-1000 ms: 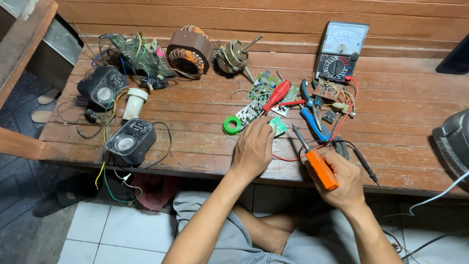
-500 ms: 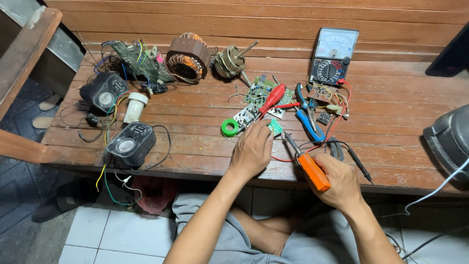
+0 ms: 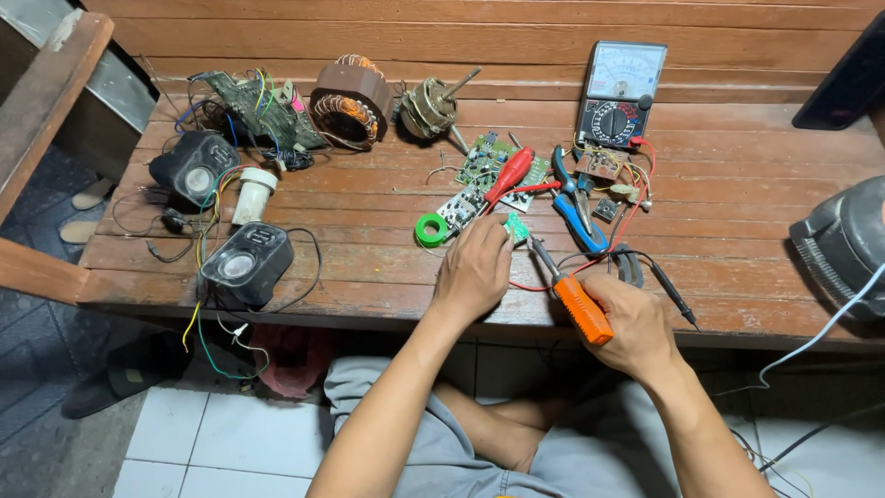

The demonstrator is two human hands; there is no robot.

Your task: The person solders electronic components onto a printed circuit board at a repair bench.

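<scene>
My left hand (image 3: 477, 267) presses down on a small green circuit board (image 3: 516, 227) on the wooden bench (image 3: 369, 240), fingers pinching its edge. An orange-handled soldering iron (image 3: 579, 306) is gripped in my right hand (image 3: 634, 325), its metal tip pointing up-left at the small board. A green roll of tape (image 3: 430, 230) lies just left of my left hand. A red-handled screwdriver (image 3: 508, 174) rests across a larger green circuit board (image 3: 489, 161) above my hands.
Blue-handled pliers (image 3: 575, 205) and an analog multimeter (image 3: 616, 97) with probe leads lie to the right. A copper-wound stator (image 3: 348, 100), a small motor (image 3: 430, 106), a wired board (image 3: 251, 106) and two black speakers (image 3: 245, 264) occupy the left. A grey fan housing (image 3: 843, 249) sits at the right edge.
The view shifted slightly. Both hands stayed on the small board and the soldering iron, with the tip kept at the board.
</scene>
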